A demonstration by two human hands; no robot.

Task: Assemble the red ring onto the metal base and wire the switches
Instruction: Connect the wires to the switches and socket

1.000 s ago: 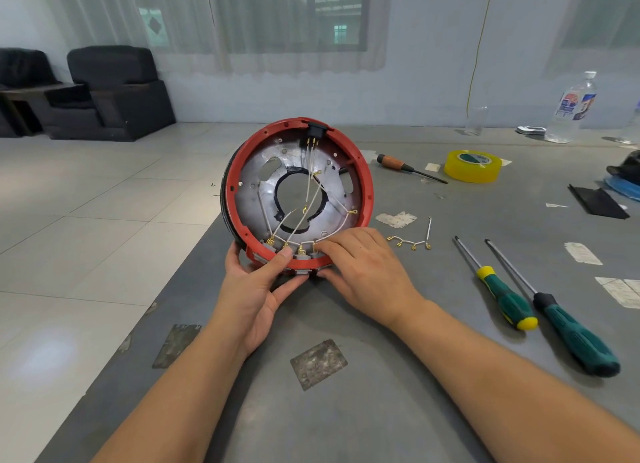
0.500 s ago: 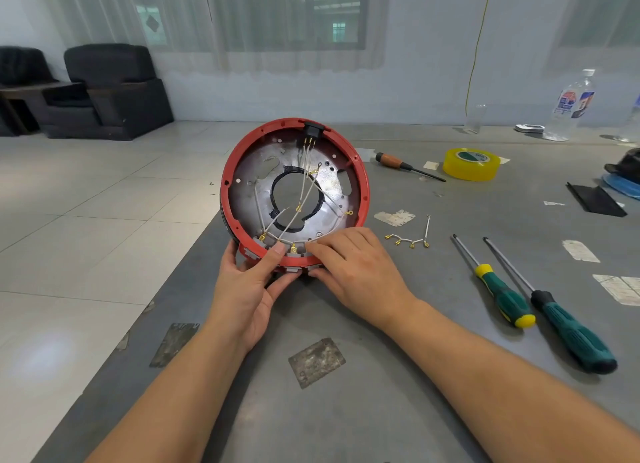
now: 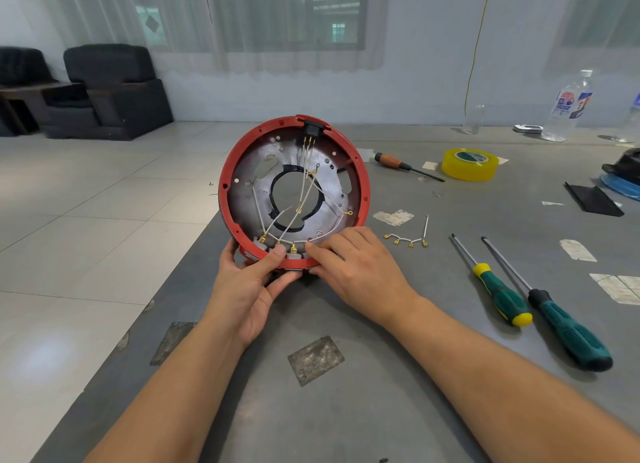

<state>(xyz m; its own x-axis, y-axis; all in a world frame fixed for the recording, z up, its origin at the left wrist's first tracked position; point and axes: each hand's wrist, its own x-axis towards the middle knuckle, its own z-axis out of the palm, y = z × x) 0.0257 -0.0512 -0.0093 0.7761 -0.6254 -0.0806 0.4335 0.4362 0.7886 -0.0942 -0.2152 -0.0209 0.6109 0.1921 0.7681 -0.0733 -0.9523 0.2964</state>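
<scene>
With the ring [image 3: 224, 199] already seated on the base [image 3: 249, 185], tilted up at the table [image 3: 346, 410] edge, the left hand [image 3: 247, 286] grips its rim while the right hand [image 3: 356, 265] fingertips pinch a wire [image 3: 320, 238] at the switches [image 3: 293, 251], which next wants seating squarely.

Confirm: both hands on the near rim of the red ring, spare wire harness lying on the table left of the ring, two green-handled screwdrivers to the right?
Not quite. The head view shows the spare wire harness lying right of the red ring, between it and the two green-handled screwdrivers. The rest holds: left hand and right hand are both on the ring's near rim.
</scene>
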